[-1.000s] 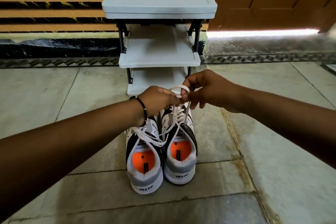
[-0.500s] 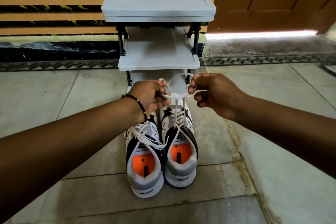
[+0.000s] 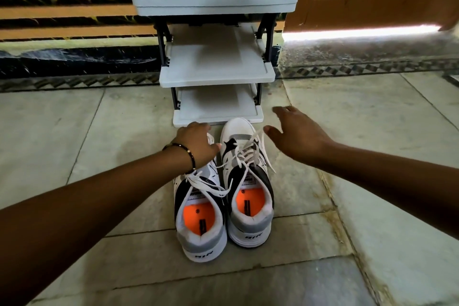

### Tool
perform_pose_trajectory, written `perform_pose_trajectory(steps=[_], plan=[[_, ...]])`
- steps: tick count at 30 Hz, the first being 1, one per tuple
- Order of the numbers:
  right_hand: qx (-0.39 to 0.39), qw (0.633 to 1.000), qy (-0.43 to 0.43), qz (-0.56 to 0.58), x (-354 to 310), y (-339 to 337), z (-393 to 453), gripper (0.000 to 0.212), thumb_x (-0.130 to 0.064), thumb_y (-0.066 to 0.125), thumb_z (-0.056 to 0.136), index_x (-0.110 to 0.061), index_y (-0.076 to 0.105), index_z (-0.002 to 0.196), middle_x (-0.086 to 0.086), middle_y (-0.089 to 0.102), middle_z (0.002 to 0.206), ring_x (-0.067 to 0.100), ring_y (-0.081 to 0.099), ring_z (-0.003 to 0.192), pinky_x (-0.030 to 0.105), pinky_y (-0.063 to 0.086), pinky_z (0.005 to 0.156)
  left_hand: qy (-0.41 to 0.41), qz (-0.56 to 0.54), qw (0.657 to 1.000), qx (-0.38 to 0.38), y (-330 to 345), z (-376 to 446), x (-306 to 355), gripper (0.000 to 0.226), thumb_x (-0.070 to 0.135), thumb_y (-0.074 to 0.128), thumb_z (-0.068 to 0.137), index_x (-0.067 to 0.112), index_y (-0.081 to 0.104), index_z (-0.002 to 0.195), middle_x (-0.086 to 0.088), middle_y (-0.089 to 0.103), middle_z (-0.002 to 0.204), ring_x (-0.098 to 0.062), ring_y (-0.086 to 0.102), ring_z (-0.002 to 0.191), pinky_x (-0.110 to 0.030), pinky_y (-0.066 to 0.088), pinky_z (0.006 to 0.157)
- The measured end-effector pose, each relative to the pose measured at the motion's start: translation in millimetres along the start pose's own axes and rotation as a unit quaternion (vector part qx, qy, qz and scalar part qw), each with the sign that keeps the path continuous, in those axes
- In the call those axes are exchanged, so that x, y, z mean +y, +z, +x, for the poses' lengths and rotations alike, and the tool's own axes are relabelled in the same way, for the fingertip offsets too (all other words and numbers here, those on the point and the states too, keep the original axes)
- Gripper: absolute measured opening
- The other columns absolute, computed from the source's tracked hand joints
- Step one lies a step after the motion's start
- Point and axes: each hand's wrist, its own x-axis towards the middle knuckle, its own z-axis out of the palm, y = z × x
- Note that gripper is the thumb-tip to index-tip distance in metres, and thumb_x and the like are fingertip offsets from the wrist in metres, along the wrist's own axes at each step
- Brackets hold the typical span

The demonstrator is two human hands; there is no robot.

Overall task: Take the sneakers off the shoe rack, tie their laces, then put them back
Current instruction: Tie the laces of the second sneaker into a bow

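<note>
1. Two sneakers side by side on the floor (image 3: 74, 131), heels toward the camera, toes at 12 o'clock just short of the rack (image 3: 216, 62).
2. Left sneaker (image 3: 198, 218) and right sneaker (image 3: 248, 196) touching along their inner sides; all three rack shelves bare.
3. Left hand (image 3: 196, 146) resting on the left sneaker's toe end, fingers curled over it; cannot tell whether clamped on it or only lying there, nor whether anything is pinched.
4. Right hand (image 3: 298, 136) at 3 o'clock of the right sneaker's toe, fingers spread, holding nothing, clear of the shoe.
5. Laces (image 3: 248, 154) on the right sneaker knotted loosely, ends trailing over its right side; laces on the left splayed across the tongue, knot not readable.
6. Judged stage: tying about done, lifting back to the rack next.
7. Risks:
   - loose bow slipping open if a trailing end snags under a finger or a sole;
   - trailing end catching on the bottom shelf edge during the slide in;
   - one-handed lift by the toe tipping the shoe heel-down;
   - bumping the neighbour out of line, given the touching sides.
</note>
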Motion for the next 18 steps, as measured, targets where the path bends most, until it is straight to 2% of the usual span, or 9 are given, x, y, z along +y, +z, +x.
perform_pose_trajectory(steps=[1,3,6,9,14,18], plan=[[0.010,0.997,-0.056,-0.054,-3.2,1.1,-0.3,0.048,-0.038,0.046,0.092,-0.009,0.044,0.131,0.011,0.051,0.131,0.029,0.051,0.115,0.038,0.045,0.089,0.027,0.014,1.000,-0.007,4.0,1.8,1.4,0.047,0.032,0.054,0.085,0.006,0.049,0.125,-0.017,0.051,0.132,-0.033,0.045,0.123,-0.040,0.037,0.104],[-0.016,0.989,-0.110,-0.097,-6.7,7.2,4.2,0.047,-0.040,0.046,0.092,-0.014,0.046,0.132,0.009,0.051,0.135,0.028,0.047,0.121,0.041,0.045,0.094,0.057,0.022,0.998,-0.032,13.5,3.9,4.3,0.041,0.027,0.054,0.086,0.011,0.052,0.124,-0.015,0.053,0.132,-0.031,0.046,0.123,-0.040,0.038,0.105],[-0.097,0.982,-0.107,-0.120,-5.7,23.9,14.0,0.039,-0.035,0.052,0.089,-0.021,0.053,0.126,0.007,0.056,0.129,0.028,0.046,0.120,0.042,0.044,0.095,0.079,0.009,0.996,-0.047,28.3,6.0,9.9,0.038,0.023,0.056,0.084,0.019,0.057,0.121,-0.012,0.054,0.129,-0.031,0.047,0.120,-0.043,0.041,0.103],[-0.119,0.979,-0.114,-0.122,-3.1,35.6,19.3,0.038,-0.027,0.057,0.086,-0.024,0.055,0.124,0.005,0.056,0.128,0.027,0.044,0.120,0.042,0.042,0.096,0.101,-0.002,0.995,-0.023,37.3,10.6,15.1,0.033,0.022,0.058,0.081,0.021,0.062,0.114,-0.013,0.058,0.122,-0.033,0.051,0.114,-0.044,0.045,0.097],[-0.086,0.974,-0.154,-0.145,-4.5,46.9,27.5,0.023,-0.016,0.051,0.085,-0.014,0.065,0.103,0.011,0.064,0.107,0.030,0.052,0.107,0.035,0.041,0.082,0.122,-0.057,0.991,0.007,42.1,14.9,17.7,0.026,0.016,0.055,0.080,0.023,0.070,0.100,-0.013,0.063,0.111,-0.033,0.055,0.107,-0.044,0.048,0.090],[-0.057,0.975,-0.174,-0.127,-0.3,48.2,30.2,0.011,-0.008,0.049,0.083,-0.011,0.059,0.086,0.013,0.067,0.087,0.032,0.060,0.085,0.029,0.032,0.065,0.093,-0.105,0.990,0.032,40.4,15.6,18.7,0.018,0.014,0.056,0.081,0.018,0.071,0.091,-0.010,0.070,0.101,-0.030,0.061,0.097,-0.040,0.050,0.087]])
